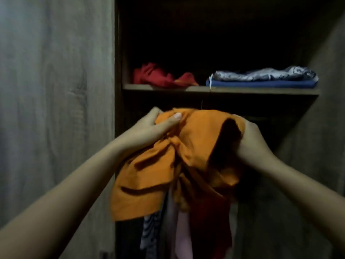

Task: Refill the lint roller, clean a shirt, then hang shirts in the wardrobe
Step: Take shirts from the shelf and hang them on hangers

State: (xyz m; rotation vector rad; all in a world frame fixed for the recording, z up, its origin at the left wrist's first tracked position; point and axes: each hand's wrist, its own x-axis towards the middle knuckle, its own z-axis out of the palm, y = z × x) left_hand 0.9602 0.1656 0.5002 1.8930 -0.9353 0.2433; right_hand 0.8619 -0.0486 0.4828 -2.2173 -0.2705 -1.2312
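An orange shirt [186, 146] hangs bunched between both hands in front of the open wardrobe [220, 91], just under its shelf. My left hand [155, 128] grips the shirt's upper left part, thumb on top of the cloth. My right hand [252, 139] holds the upper right side, fingers tucked into a dark opening of the fabric. A thin metal hanger hook [202, 104] shows just above the shirt; the hanger itself is hidden by the cloth. The lint roller is not in view.
Crumpled red clothing [160, 75] and a folded blue and grey stack [265, 79] lie on the shelf. Several garments [177, 230] hang below the shirt. A closed wooden door [56, 109] stands at left, an open door [321, 128] at right.
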